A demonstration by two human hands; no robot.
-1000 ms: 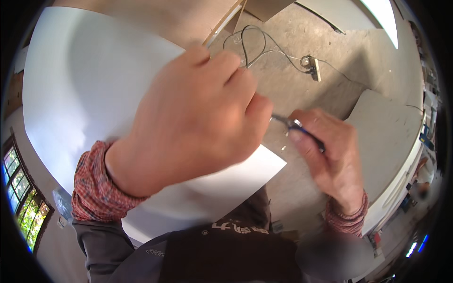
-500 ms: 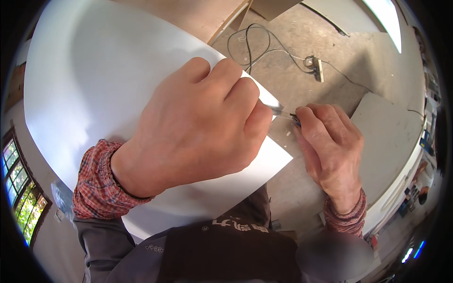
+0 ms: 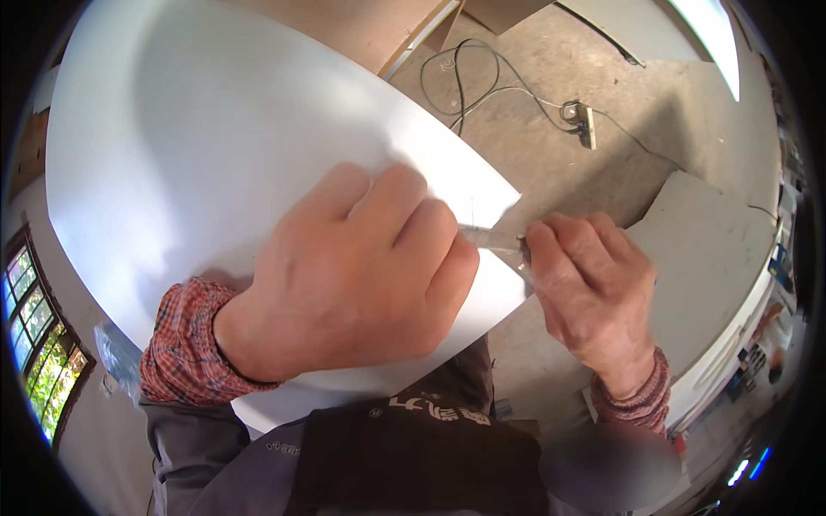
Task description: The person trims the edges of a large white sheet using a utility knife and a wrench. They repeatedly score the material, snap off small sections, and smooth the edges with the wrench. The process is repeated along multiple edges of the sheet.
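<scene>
A large white panel (image 3: 215, 129) spreads beneath my hands, its right end reaching the space between them. My left hand (image 3: 353, 275) is a closed fist over the panel, back of the hand up. A thin, see-through strip (image 3: 496, 242) runs from that fist to my right hand (image 3: 594, 288), which pinches its other end just off the panel's right edge. Something small and dark shows at the right fingertips, too little of it to name. What lies inside the left fist is hidden.
Beyond the panel, a looped dark cable (image 3: 460, 86) lies on the concrete floor, leading to a power strip (image 3: 587, 127). A flat grey board (image 3: 701, 249) lies to the right. A brown board (image 3: 344, 30) stands at the far side. A barred window (image 3: 43, 335) is at the left.
Both hands have come nearer to my body, the left one more so. The see-through strip has moved with them and still spans the gap.
</scene>
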